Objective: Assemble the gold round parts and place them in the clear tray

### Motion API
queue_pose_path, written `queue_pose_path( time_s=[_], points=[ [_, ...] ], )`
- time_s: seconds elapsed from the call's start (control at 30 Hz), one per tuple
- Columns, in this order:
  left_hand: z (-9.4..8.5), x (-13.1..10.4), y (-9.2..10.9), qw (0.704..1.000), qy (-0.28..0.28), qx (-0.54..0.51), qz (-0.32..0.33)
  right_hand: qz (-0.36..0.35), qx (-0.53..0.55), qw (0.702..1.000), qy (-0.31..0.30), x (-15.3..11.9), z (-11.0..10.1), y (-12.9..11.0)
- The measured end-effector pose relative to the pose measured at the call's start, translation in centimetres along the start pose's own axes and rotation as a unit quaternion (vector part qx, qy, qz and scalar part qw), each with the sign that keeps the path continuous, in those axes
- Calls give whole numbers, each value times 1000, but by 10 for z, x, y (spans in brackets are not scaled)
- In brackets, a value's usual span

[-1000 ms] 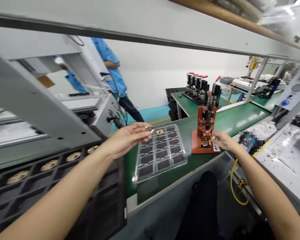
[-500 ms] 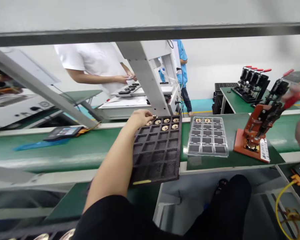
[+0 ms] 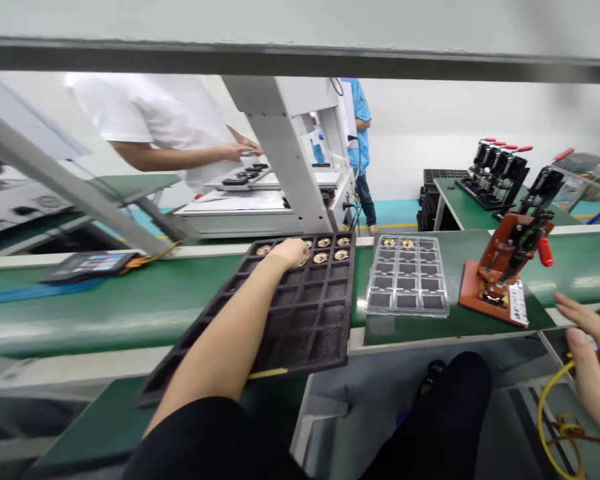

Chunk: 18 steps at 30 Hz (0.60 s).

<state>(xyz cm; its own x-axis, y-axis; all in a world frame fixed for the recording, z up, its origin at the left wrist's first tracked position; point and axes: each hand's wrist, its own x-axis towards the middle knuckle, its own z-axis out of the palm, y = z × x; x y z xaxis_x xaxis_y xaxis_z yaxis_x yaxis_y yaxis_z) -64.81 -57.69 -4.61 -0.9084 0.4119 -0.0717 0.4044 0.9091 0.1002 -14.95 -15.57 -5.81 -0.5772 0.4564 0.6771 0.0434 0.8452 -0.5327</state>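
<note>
My left hand (image 3: 291, 253) is closed over the upper part of a black compartment tray (image 3: 300, 333), its fingertips at a gold round part (image 3: 303, 260). More gold parts (image 3: 321, 257) lie in the tray's far compartments. Right of it stands a clear plastic tray (image 3: 407, 283) with two gold parts (image 3: 390, 243) in its far row. An orange clamp press (image 3: 500, 263) with a red handle, now lowered, stands beside the clear tray. My right hand (image 3: 593, 367) is at the right edge, fingers apart, near a yellow cable (image 3: 543, 407), with something small and pale at its fingers.
A handheld device (image 3: 90, 267) and blue film (image 3: 40, 291) lie on the green belt at left. Several black clamps (image 3: 497, 173) stand on a table behind. A person in white works across the line; another in blue (image 3: 360, 127) stands farther back. A metal beam crosses overhead.
My left hand has moved slightly right and nearer over the black tray. My right hand has left the press handle and dropped lower; the red handle now points down. The view has shifted a little.
</note>
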Motion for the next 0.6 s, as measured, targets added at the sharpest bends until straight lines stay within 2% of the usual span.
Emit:
queue_pose_path(
  time_s=[0.07,0.13,0.2,0.27,0.3,0.37,0.47,0.53,0.6],
  points=[
    [4,18,43,998,19,-19,52,43,10,999,-10,-13,-1,1],
    [15,38,100,992,35,-45,113,57,24,998,-21,-19,1,-3],
    [30,56,160,985,36,-64,158,43,40,998,-31,-20,2,-9],
    [44,70,211,983,23,-67,169,25,39,998,-38,-23,-1,-14],
    [50,76,230,984,14,-65,164,23,33,998,-41,-26,-4,-15],
    [55,85,255,988,-5,-61,143,37,16,998,-41,-39,-16,-14],
    [51,86,267,990,-15,-68,123,96,2,994,-43,-68,-39,-6],
    [41,77,271,988,6,-86,128,150,4,988,-39,-87,-53,0],
    [31,55,281,980,34,-117,160,207,16,978,-29,-101,-62,4]
  ],
)
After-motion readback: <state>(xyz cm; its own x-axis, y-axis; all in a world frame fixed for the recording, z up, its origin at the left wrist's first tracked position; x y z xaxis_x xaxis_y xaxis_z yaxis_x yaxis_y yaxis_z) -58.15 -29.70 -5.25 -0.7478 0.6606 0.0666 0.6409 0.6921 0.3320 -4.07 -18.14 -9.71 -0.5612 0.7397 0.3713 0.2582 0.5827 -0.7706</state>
